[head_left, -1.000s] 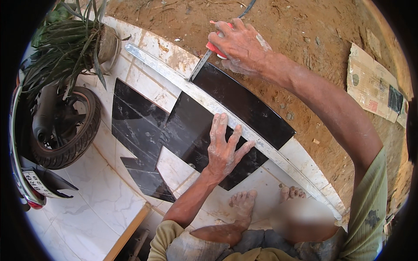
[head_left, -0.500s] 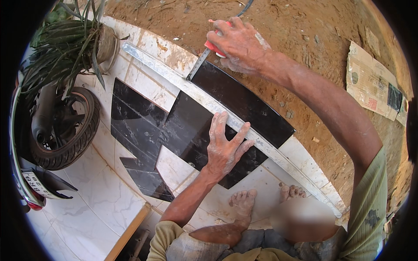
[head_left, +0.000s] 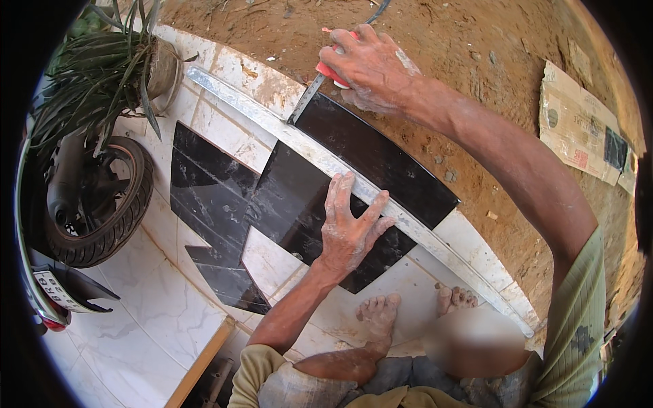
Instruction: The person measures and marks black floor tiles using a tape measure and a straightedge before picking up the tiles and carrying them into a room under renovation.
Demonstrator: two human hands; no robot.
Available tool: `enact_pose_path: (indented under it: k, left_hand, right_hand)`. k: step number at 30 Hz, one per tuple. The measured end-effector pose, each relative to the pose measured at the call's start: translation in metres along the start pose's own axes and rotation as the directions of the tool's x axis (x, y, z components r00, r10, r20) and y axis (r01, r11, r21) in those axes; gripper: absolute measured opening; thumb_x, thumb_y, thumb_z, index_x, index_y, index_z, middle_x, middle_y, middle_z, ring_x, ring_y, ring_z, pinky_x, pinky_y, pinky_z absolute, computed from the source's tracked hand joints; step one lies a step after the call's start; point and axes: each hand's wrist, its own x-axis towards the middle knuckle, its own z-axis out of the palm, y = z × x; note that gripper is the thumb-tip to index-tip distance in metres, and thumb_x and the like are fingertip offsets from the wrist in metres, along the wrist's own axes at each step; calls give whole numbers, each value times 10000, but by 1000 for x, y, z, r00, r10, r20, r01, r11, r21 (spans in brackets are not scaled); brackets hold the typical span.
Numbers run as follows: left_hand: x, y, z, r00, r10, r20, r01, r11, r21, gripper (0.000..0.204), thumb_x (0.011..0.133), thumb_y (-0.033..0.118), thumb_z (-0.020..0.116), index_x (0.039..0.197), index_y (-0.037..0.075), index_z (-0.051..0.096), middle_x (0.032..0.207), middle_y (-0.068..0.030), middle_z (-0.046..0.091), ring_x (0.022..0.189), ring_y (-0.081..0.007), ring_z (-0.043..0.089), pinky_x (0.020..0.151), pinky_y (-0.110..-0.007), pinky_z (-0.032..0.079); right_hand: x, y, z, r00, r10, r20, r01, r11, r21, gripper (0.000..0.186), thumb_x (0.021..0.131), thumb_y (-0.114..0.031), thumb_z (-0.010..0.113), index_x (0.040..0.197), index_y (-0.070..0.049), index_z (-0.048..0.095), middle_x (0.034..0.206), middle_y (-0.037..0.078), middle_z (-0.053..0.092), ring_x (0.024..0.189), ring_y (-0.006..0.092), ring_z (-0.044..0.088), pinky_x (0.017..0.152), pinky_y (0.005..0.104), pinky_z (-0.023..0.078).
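My left hand point(head_left: 347, 232) lies with its fingers spread on a long, dusty metal straightedge point(head_left: 313, 151). The bar crosses a glossy black tile point(head_left: 374, 156) diagonally, leaving one strip on its far side and a larger part point(head_left: 292, 197) on its near side. Beyond the far edge, my right hand point(head_left: 377, 71) grips a red tape measure point(head_left: 328, 70). Its short pulled-out blade point(head_left: 306, 100) runs along the tile's left end, and the tip meets the straightedge. My right fingers partly hide the tape case.
Left of the tile lie another black tile point(head_left: 207, 173) and a cut black piece point(head_left: 235, 280) on white floor tiles. A potted plant point(head_left: 163, 75) and a motorbike wheel point(head_left: 109, 204) stand at the left. Bare soil borders the far side, with flattened cardboard point(head_left: 578, 126) at right.
The whole view has shifted very slightly to the left. Both hands, the tape measure and the straightedge keep their places relative to the black tile.
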Motion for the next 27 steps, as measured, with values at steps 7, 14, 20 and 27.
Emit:
enact_pose_path:
  k: [7,14,20,27]
  left_hand:
    - [1,0,-1,1000,14,12,-14,1000,3,500,784,271,798,1243,155,637,1407,-288,332,1302,-486,336,1070,-576,336]
    - [0,-1,-1,1000,21,-7,-21,1000,4,507,773,274,806,1235,146,642,1409,-284,330,1302,-488,338,1070,-575,334]
    - [-2,-2,0,1000,21,5,-21,1000,-6,501,769,275,810,1226,145,649,1410,-286,330,1304,-489,337,1070,-577,331]
    - [-2,-3,0,1000,30,-1,-30,1000,-4,501,773,272,808,1229,142,648,1409,-284,328,1302,-482,335,1074,-580,323]
  right_hand:
    - [0,0,2,996,55,69,-57,998,35,577,643,-166,799,1155,-158,534,1396,99,446,1126,355,504,845,502,530]
    - [-2,-2,-1,997,54,47,-56,997,53,574,646,-163,799,1157,-147,538,1381,114,462,1120,357,516,835,497,537]
    - [-2,-3,-4,1000,10,10,-10,1000,20,279,851,-188,633,1116,-102,631,1153,154,545,1044,344,574,784,479,552]
    - [-2,-2,1,998,41,56,-42,999,24,561,662,-193,794,1156,-141,533,1355,113,470,1122,355,510,839,497,538]
